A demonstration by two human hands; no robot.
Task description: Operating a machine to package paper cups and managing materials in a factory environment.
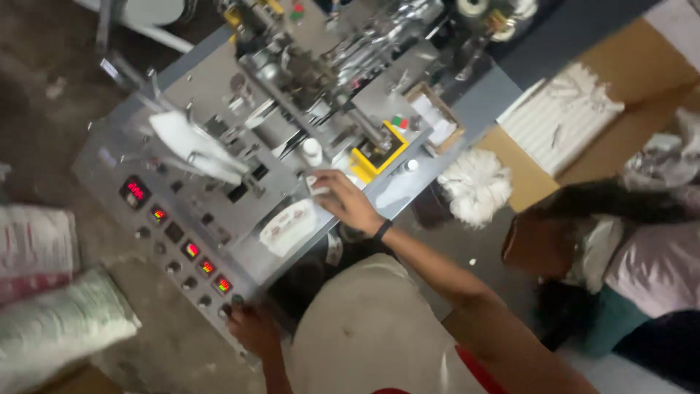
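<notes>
Two hands are at work on one grey bench machine (109,157), seen from the single head view, tilted and somewhat blurred. Right hand (348,201) reaches forward over the machine's front ledge, fingers curled around a small white piece (315,184) at the fingertips; the hold looks like a light pinch, though blur prevents confirming how firmly it is closed. A dark wristband (382,229) sits on that wrist. Just below and left of the hand lies a stack of white face masks (289,227) on the ledge, apart from the fingers. Left hand (251,326) rests at the near corner of the control panel (179,244), fingertips touching the lowest dark knobs beside the red digital readouts (135,192); whether it grips a knob or merely presses cannot be told. Beyond the right hand stand a small white bottle (312,149) and a yellow-framed fixture (377,151), with the metal feed mechanism (321,73) behind. Judgement: the white piece should be handled by its edge, fingers kept clear of the moving mechanism, and the panel hand kept steady on its control while the other works. Another person (620,241) sits at right, near cardboard (642,102) and a white fluffy bundle (475,186). White sacks (51,321) lie at left on the floor.
</notes>
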